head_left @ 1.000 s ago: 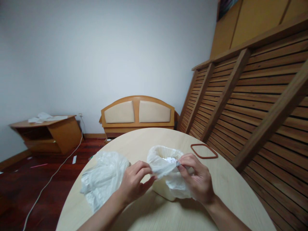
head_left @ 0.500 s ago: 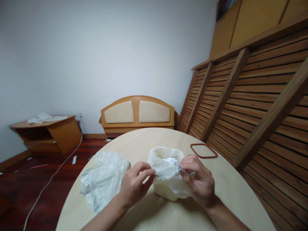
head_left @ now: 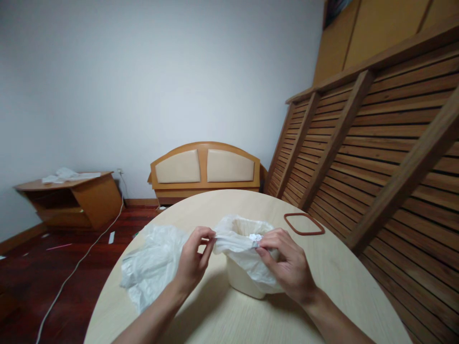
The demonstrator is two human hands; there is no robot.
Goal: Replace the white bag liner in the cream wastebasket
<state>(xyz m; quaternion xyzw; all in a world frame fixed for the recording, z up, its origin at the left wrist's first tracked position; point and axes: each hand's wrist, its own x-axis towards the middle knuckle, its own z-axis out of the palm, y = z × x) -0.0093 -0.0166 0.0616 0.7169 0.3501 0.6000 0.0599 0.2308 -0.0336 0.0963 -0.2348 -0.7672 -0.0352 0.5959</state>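
A small cream trash bin (head_left: pixel 241 282) stands on the round table, with a white plastic bag (head_left: pixel 263 267) lining it and hanging over its rim. Crumpled white paper (head_left: pixel 255 237) shows inside. My left hand (head_left: pixel 196 253) pinches the bag's edge at the left of the bin and draws it outward. At the near right side, my right hand (head_left: pixel 287 263) grips the same edge between thumb and fingers. Left of the bin, a second crumpled plastic bag (head_left: pixel 152 265) lies on the table, partly behind my left forearm.
A brown rounded-square ring (head_left: pixel 304 224) lies on the table (head_left: pixel 229 203) at the right. Beyond stand a headboard (head_left: pixel 204 165), a low cabinet (head_left: pixel 96 200) with white plastic on top, and a leaning slatted wooden panel (head_left: pixel 322 157). A cable (head_left: pixel 75 267) runs across the floor.
My left hand has moved left and slightly up, stretching the bag's edge away from the bin. My right hand has shifted a little left, still gripping the bag.
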